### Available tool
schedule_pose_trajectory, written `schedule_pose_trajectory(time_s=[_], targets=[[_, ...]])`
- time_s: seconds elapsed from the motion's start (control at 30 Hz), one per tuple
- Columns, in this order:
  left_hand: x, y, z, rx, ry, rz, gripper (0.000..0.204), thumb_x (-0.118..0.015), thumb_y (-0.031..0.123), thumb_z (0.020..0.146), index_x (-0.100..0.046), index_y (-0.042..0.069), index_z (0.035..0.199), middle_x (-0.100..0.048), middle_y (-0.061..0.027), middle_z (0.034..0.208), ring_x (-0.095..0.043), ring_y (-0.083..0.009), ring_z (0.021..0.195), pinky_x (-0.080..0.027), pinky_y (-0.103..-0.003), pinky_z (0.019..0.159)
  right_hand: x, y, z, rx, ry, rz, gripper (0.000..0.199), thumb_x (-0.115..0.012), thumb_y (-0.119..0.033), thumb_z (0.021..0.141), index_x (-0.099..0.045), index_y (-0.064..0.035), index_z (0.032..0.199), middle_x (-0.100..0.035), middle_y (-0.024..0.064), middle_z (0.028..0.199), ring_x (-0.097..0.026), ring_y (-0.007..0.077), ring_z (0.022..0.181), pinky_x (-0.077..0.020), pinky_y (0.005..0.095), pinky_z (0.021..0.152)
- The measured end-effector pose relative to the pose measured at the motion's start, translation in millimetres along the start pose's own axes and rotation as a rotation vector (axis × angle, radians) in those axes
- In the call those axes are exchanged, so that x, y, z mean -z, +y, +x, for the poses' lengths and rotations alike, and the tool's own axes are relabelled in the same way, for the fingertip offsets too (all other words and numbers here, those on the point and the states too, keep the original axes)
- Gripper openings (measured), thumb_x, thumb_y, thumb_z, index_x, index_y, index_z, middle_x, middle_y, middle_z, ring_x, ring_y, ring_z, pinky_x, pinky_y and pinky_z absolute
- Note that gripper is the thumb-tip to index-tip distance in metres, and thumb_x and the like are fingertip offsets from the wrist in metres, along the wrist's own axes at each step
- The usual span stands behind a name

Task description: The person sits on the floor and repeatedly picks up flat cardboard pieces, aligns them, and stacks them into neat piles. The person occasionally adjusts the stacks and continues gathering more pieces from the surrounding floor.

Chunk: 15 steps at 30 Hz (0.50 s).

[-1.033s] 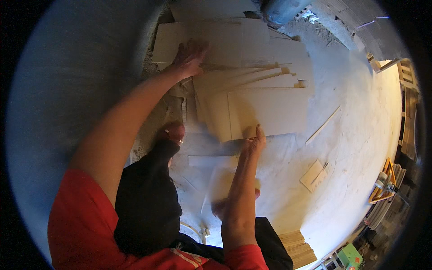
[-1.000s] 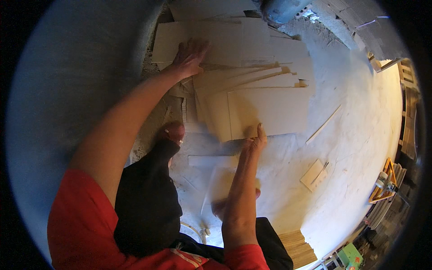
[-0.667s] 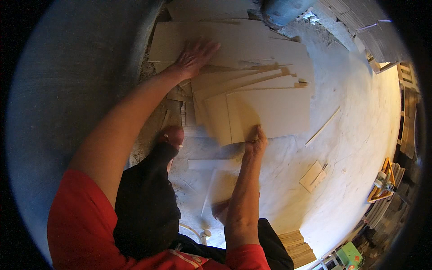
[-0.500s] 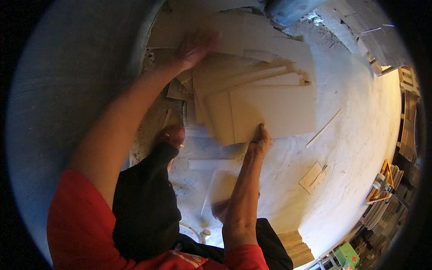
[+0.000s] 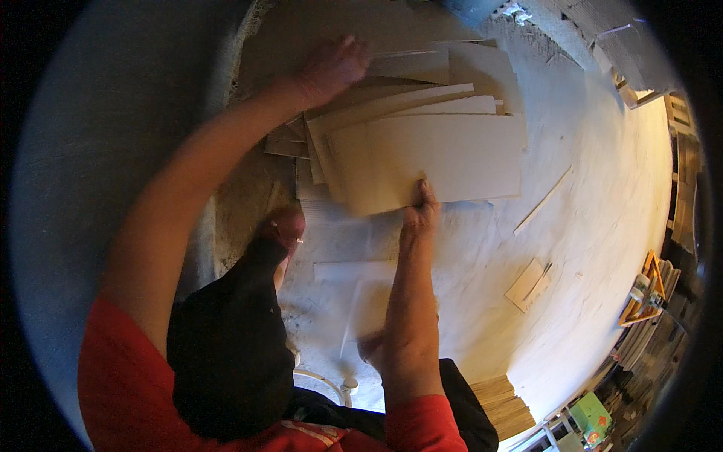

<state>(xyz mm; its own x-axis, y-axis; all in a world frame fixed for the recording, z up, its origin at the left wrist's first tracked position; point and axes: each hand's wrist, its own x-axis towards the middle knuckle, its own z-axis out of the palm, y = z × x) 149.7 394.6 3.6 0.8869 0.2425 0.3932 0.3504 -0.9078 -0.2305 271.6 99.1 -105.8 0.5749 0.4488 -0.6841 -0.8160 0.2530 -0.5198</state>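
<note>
My right hand (image 5: 420, 207) grips the near edge of a stack of flat cardboard sheets (image 5: 452, 154), thumb on top and the other fingers hidden beneath. The top sheet is plain tan, and the edges of several more fan out behind it. Beyond the stack's left end, my left hand (image 5: 335, 69) hovers over or rests on larger cardboard pieces (image 5: 414, 66); contact cannot be made out. Its fingers are loosely bent and somewhat blurred, with nothing visible in them.
My foot (image 5: 286, 226) is left of the stack, beside a dark wall (image 5: 113, 166). On the pale floor lie a thin strip (image 5: 544, 200) and a small cardboard piece (image 5: 529, 285). A brown cardboard pile (image 5: 501, 407) stands at the lower right. Stacked boards (image 5: 640, 346) line the right side.
The stack in my right hand has shifted farther away and slightly left, and its top sheet now covers the one beneath more fully. My left hand's fingers have drawn in from a flatter spread.
</note>
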Motion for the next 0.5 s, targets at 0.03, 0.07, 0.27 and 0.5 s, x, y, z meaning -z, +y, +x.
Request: schedule_pose_trajectory(time_s=[0.03, 0.07, 0.27, 0.5], targets=[[8.8, 14.0, -0.5, -0.09, 0.07, 0.09, 0.035, -0.056, 0.016, 0.075, -0.057, -0.006, 0.103, -0.058, -0.0167, 0.096, -0.056, -0.0278, 0.091, -0.05, -0.04, 0.075, -1.2, 5.9, -10.1, -0.029, 0.017, -0.005, 0.03, -0.064, -0.001, 0.079, -0.06, 0.0046, 0.108, -0.063, 0.0142, 0.106, -0.061, 0.0257, 0.096, -0.0496, 0.0373, 0.088], [15.4, 32.4, 2.0, -0.248, 0.106, 0.185, 0.034, -0.057, 0.016, 0.072, -0.059, -0.006, 0.098, -0.058, -0.0161, 0.093, -0.056, -0.0265, 0.088, -0.049, -0.036, 0.069, 10.5, 9.9, -12.6, -0.022, 0.008, -0.016, 0.029, -0.064, -0.001, 0.079, -0.06, 0.0051, 0.108, -0.063, 0.0141, 0.106, -0.06, 0.0249, 0.097, -0.0496, 0.0367, 0.087], [67.6, 175.3, -43.6, -0.417, -0.256, -0.358, 0.034, -0.057, 0.018, 0.07, -0.061, -0.002, 0.097, -0.058, -0.0152, 0.098, -0.055, -0.0278, 0.093, -0.048, -0.038, 0.075, 78.6, 25.6, -67.6, 0.211, -0.161, -0.379, 0.024, -0.061, -0.009, 0.084, -0.06, 0.0027, 0.106, -0.06, 0.0109, 0.11, -0.058, 0.0238, 0.099, -0.0475, 0.0357, 0.089], [48.2, 141.2, -28.6, 0.046, -0.229, -1.001, 0.067, -0.068, 0.026, 0.072, -0.04, 0.003, 0.128, -0.045, -0.0185, 0.126, -0.042, -0.0353, 0.12, -0.03, -0.046, 0.104, 182.9, 10.8, -132.3, 0.21, 0.109, -0.099, 0.028, -0.064, -0.002, 0.078, -0.061, 0.0004, 0.106, -0.062, 0.0122, 0.11, -0.059, 0.0258, 0.102, -0.0448, 0.0436, 0.095]])
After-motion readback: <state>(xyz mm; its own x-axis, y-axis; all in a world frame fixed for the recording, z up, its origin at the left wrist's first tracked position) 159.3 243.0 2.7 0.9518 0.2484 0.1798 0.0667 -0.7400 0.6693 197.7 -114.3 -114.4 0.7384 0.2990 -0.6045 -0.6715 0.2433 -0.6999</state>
